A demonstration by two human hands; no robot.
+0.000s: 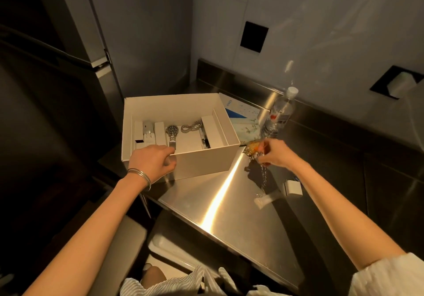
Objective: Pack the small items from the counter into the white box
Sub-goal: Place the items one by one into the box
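The open white box (206, 161) stands on the steel counter (220, 215). Inside lie a wristwatch (172, 132), a silver chain bracelet (191, 127), a white charger plug (147, 132) and small white boxes. My left hand (153, 160) grips the box's near rim. To the right of the box, above the counter, my right hand (276, 153) holds an orange-yellow pendant (252, 150) whose thin chain (263, 178) hangs down to the counter. A small white case (293, 188) and a whitish tag-like piece (266, 200) lie on the counter near the chain's end.
A clear water bottle (278, 114) stands behind my right hand. A blue and white carton (243, 117) lies flat behind the box. Walls close the counter at the back; a dark fridge stands at the left. The counter's near edge drops off towards me.
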